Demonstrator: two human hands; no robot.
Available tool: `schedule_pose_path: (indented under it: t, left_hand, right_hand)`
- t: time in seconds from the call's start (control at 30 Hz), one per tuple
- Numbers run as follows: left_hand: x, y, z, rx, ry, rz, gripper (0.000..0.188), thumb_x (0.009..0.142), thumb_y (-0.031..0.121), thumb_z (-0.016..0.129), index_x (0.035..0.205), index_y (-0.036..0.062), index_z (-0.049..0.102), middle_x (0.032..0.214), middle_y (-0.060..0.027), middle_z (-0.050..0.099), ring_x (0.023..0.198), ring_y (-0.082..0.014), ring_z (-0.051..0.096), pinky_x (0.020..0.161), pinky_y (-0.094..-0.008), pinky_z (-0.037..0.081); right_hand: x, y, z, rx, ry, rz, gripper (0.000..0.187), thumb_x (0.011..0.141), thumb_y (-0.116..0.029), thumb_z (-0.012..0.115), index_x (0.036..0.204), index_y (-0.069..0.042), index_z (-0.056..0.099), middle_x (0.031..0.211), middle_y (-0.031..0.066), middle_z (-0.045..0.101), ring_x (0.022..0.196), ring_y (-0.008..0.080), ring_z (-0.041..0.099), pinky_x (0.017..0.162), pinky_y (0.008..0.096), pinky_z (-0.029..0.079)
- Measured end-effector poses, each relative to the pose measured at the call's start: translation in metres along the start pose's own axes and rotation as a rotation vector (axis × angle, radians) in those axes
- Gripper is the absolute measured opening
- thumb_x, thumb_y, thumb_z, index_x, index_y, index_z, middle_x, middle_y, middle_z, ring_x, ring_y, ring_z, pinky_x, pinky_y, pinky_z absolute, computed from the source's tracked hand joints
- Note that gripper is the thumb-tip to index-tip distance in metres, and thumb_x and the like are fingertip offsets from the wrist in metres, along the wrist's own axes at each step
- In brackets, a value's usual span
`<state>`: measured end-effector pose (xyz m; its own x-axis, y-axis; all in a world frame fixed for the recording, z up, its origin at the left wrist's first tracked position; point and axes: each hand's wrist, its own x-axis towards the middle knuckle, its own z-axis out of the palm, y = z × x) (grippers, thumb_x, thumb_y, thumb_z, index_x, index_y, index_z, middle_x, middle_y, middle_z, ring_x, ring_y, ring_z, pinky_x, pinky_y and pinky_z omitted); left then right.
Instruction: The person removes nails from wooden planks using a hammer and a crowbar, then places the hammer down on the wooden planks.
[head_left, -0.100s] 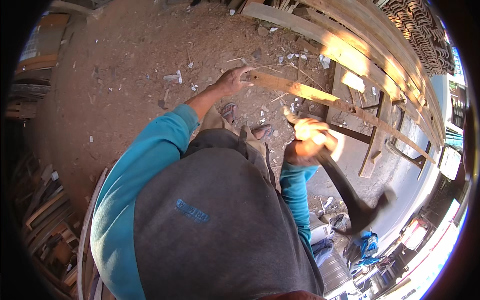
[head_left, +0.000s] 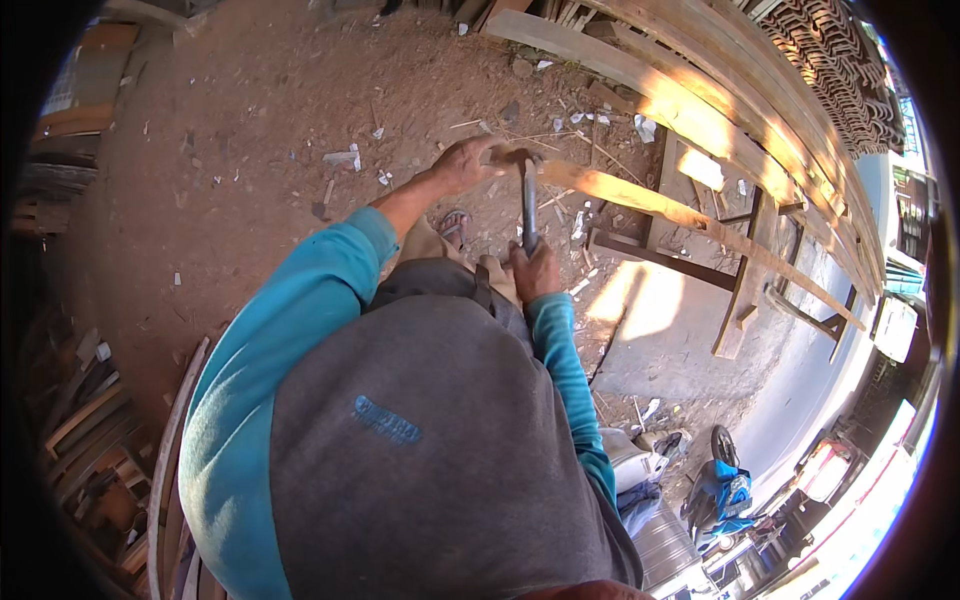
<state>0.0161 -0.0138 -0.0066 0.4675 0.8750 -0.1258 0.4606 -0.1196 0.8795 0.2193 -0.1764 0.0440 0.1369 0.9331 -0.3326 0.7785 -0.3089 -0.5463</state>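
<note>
My left hand (head_left: 466,165) grips the near end of a long, narrow wooden board (head_left: 640,196), its fingers closed about the tip. The board runs off to the right and far end, partly in sunlight. In my right hand (head_left: 536,270) is a hammer (head_left: 530,205), held by its handle and pointing away from me. Its head lies at the board's near end, just right of my left fingers, and appears to touch the wood. Whether a nail sits under the hammer head is hidden.
Several long boards (head_left: 690,105) lie stacked at the upper right, before a pile of roof tiles (head_left: 830,70). A wooden trestle (head_left: 748,290) stands below the held board. Scraps litter the dirt floor (head_left: 250,130). A blue motorcycle (head_left: 722,490) is at lower right.
My right hand has swung the hammer left and down, from out at the right to the board's near end. The left hand stays on the board.
</note>
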Motion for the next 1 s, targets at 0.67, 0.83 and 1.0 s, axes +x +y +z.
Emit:
schedule_pose_path:
  t: [0.67, 0.83, 1.0]
  left_hand:
    - [0.006, -0.016, -0.008, 0.202, 0.055, 0.105, 0.059, 0.085, 0.027, 0.077, 0.134, 0.0041, 0.054, 0.132, -0.0200, 0.060, 0.122, -0.0357, 0.058, 0.102, -0.0435, 0.047]
    - [-0.004, -0.017, -0.011, 0.126, 0.067, 0.018, 0.062, 0.084, 0.027, 0.078, 0.136, 0.0068, 0.052, 0.132, -0.0195, 0.061, 0.124, -0.0339, 0.058, 0.105, -0.0423, 0.045]
    - [-0.006, -0.011, -0.015, 0.004, 0.024, 0.020, 0.062, 0.083, 0.026, 0.079, 0.136, 0.0067, 0.053, 0.128, -0.0214, 0.061, 0.121, -0.0364, 0.059, 0.102, -0.0442, 0.047]
  right_hand:
    - [0.001, -0.040, -0.028, 0.240, -0.001, 0.049, 0.025, 0.089, -0.019, 0.066, 0.088, 0.004, 0.058, 0.081, 0.0213, 0.067, 0.073, 0.0298, 0.067, 0.065, 0.0381, 0.052]
    - [-0.010, -0.135, -0.152, 0.442, 0.487, -0.169, 0.018, 0.094, -0.013, 0.067, 0.087, 0.000, 0.057, 0.068, 0.0032, 0.056, 0.062, 0.0130, 0.056, 0.056, 0.0288, 0.045]
    - [0.002, -0.173, -0.204, 1.081, 0.902, -0.891, 0.014, 0.098, -0.013, 0.056, 0.089, -0.003, 0.052, 0.061, 0.0043, 0.045, 0.046, 0.0134, 0.044, 0.041, 0.0292, 0.041]
